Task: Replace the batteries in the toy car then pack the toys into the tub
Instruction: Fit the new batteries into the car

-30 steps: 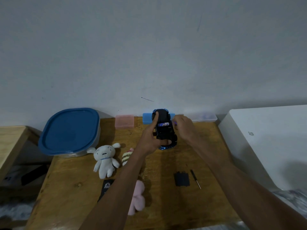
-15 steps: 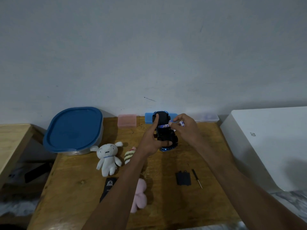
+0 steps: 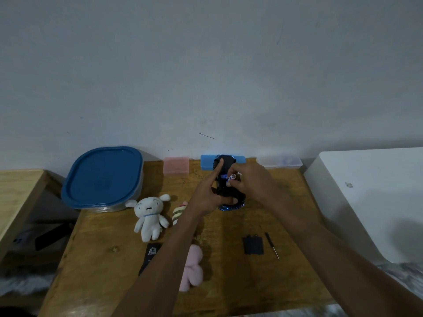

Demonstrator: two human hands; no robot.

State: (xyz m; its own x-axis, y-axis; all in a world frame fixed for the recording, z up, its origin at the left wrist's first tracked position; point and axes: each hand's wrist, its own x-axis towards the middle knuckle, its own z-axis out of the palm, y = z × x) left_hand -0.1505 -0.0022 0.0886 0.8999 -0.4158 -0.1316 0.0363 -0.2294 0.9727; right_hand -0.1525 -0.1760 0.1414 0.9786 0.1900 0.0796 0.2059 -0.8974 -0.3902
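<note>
left hand (image 3: 209, 197): gripping the toy car (image 3: 225, 186), forefinger stretched along it
right hand (image 3: 250, 183): pinching a battery (image 3: 231, 177) at the car
car: belly-up over the table (image 3: 229, 294), long axis running toward the wall

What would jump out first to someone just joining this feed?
The two hands meeting at the table's far centre: the left hand grips the upturned toy car while the right hand pinches a battery at its open compartment. Next, the blue-lidded tub at far left, still closed, with the white plush before it.
</note>
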